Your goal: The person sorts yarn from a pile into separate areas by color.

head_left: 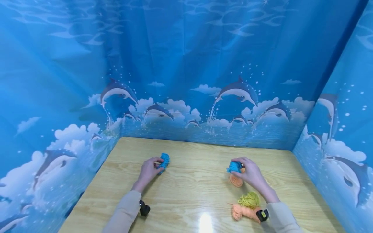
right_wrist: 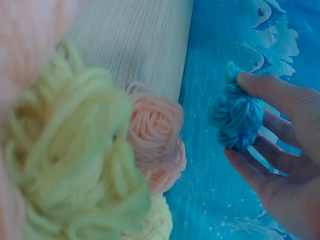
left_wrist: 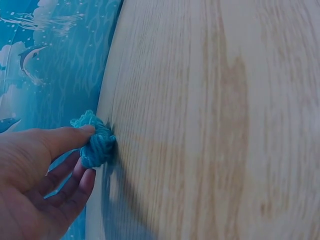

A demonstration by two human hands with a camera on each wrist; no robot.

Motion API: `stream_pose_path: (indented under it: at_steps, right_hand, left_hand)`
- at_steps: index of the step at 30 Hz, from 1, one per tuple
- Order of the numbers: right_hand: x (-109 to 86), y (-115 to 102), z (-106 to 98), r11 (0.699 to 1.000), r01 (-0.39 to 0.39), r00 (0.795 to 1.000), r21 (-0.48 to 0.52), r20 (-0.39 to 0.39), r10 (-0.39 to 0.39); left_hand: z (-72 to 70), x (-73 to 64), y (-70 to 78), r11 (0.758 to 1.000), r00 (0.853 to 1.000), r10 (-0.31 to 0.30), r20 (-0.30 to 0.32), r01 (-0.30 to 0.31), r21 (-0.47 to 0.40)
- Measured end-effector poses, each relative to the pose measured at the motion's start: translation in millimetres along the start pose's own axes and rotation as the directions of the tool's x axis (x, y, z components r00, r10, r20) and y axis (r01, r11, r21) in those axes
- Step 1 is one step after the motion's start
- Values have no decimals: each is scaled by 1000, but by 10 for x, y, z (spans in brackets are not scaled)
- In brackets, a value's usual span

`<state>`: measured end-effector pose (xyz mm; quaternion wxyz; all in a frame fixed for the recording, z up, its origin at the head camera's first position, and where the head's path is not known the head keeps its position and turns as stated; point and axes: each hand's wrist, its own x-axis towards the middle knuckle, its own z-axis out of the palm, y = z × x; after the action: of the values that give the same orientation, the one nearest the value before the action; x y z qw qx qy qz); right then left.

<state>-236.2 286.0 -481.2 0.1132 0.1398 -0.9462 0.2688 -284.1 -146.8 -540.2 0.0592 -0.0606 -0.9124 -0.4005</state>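
Observation:
My left hand [head_left: 149, 169] pinches a small bundle of blue yarn [head_left: 164, 161] between thumb and fingers, close over the left part of the wooden table. In the left wrist view the thumb lies on top of this blue yarn [left_wrist: 98, 145], and the other fingers are behind and below it. Over on the right, my right hand [head_left: 251, 172] grips a second blue yarn bundle [head_left: 233, 167], thumb on one side and fingertips on the other. That bundle [right_wrist: 239, 115] overlaps a ball of peach yarn [head_left: 236, 181] in the head view.
Nearer the body on the right lie a tangle of yellow-green yarn [head_left: 249, 199] and a peach skein [head_left: 244, 212], partly under the right wrist's camera [head_left: 262, 215]. Blue curtains [head_left: 186, 64] with dolphins border the table [head_left: 186, 187] at the back and sides.

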Motion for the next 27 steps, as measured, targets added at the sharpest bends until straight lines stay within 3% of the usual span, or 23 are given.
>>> stream_pose_path:
  at_steps: [17,27]
  right_hand:
    - [213,-206,261,998,20,1000,55,7,-20]
    - [334,-354,389,996,47,998,82,32,-49]
  left_hand:
    - [18,-3,1,999,999,37,-39,-37,14]
    - [22,-14,16,1000,999,17,-35,-17,6]
